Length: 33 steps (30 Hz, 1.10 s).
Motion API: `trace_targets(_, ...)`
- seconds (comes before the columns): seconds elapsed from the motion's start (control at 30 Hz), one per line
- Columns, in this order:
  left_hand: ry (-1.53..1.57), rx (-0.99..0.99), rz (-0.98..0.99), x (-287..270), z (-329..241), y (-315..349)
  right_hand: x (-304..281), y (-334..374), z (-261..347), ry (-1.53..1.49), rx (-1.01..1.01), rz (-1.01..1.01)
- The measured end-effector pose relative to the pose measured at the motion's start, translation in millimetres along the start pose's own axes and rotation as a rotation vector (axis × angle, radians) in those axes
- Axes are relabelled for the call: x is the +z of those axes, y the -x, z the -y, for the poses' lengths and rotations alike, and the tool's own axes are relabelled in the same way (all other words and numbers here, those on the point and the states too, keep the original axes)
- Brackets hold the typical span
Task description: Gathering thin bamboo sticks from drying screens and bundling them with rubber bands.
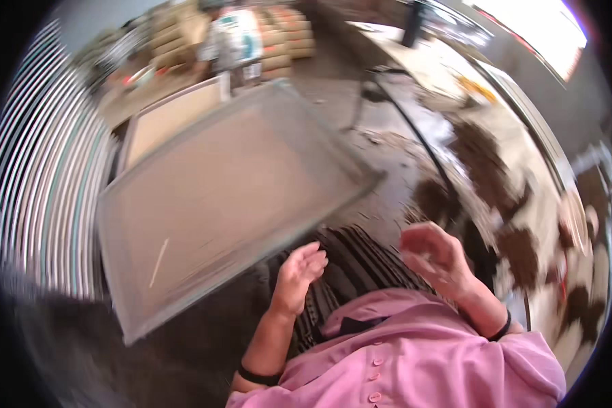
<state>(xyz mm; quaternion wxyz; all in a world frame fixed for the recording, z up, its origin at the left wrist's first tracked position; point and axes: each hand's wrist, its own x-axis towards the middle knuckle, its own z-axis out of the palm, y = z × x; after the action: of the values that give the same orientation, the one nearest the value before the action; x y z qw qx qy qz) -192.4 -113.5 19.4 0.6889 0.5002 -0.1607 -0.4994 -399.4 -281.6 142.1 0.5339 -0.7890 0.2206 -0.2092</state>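
A large framed panel with a grey-green rim and a flat brown surface lies tilted across the view, in front and to the left. A thin pale stick shows on its lower left part. Close to the panel's near edge is my left hand, its fingers loosely bent and apart from the edge, with nothing visible in them. My right hand is raised on the other side of my lap, palm turned inward and fingers curved, holding nothing I can see. Both hands are slightly blurred.
Another framed panel lies behind the large one. Striped, stacked edges line the left. Sacks are piled at the back. On the right, a long pale work surface bears dark brown lumps, beside a dark curved bar.
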Motion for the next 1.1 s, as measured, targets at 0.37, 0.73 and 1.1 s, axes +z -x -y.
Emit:
trace_targets(0.37, 0.64, 0.159, -0.781, -73, 27, 44, -14, -278, -218, 0.851, 0.332, 0.103)
trace_targets(0.73, 0.925, 0.449, -0.709, -40, 43, 70, -28, -137, -167, 0.084, 0.083, -0.204)
trace_targets(1.1, 0.251, 0.993, -0.74, 36, -83, 146, -32, -150, -161, 0.451, -0.356, -0.358)
